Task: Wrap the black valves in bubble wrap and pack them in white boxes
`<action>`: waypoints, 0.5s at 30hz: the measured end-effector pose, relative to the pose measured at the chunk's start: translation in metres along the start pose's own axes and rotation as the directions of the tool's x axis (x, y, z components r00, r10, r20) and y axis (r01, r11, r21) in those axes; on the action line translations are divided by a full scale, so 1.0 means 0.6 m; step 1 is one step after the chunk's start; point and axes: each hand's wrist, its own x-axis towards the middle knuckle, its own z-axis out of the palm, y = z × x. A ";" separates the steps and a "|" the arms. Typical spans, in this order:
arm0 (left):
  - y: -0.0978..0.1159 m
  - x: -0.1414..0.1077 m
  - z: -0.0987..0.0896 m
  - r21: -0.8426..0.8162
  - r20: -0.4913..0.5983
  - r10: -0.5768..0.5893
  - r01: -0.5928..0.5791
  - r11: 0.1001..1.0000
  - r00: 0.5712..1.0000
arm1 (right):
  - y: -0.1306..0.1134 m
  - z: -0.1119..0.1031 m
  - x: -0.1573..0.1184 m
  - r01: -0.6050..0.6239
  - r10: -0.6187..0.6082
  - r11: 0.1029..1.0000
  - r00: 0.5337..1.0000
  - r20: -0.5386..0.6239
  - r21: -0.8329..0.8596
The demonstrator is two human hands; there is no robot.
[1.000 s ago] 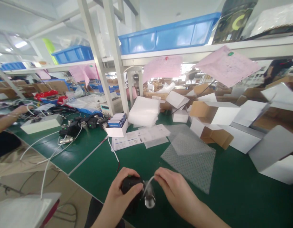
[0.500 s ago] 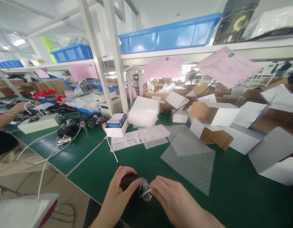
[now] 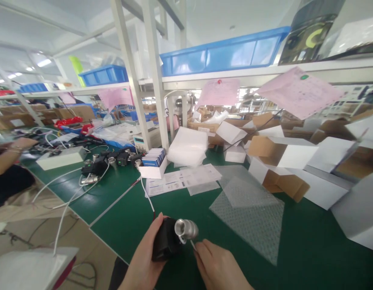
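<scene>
The left grip [image 3: 147, 254] clasps a black actuator housing [image 3: 166, 241] with a metal valve body [image 3: 188, 229] attached, over the green counter [image 3: 186, 205]; the right grip [image 3: 219, 262] pinches its white cable [image 3: 192, 244], near the bubble-wrap sheet [image 3: 253, 219].

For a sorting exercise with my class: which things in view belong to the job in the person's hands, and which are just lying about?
In the job:
- black device, held by the left hand
- metal fitting beside it
- white cable, pinched by the right hand

Apparently lying about, touched by neither hand:
- clear plastic sheeting
- printed sheets
- small white box of cards
- large blue bin
</scene>
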 end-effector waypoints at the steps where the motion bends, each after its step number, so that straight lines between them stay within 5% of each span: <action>1: -0.002 -0.003 0.002 -0.065 -0.012 -0.054 0.054 0.996 0.998 | 0.002 0.004 -0.003 0.037 -0.038 0.998 0.999 -0.018 -0.046; 3: -0.005 -0.011 0.010 -0.215 0.001 -0.190 0.186 0.959 0.982 | 0.007 0.006 -0.003 0.105 -0.109 0.990 0.993 -0.038 -0.092; 9: 0.006 -0.032 0.031 -0.076 0.114 -0.093 0.102 0.992 0.989 | 0.005 -0.028 0.016 0.263 -0.303 0.948 0.921 -0.246 -0.181; 15: 0.028 -0.024 0.019 0.079 0.233 -0.049 0.032 0.996 0.971 | 0.018 -0.029 0.015 0.074 -0.057 0.995 0.975 -0.214 0.071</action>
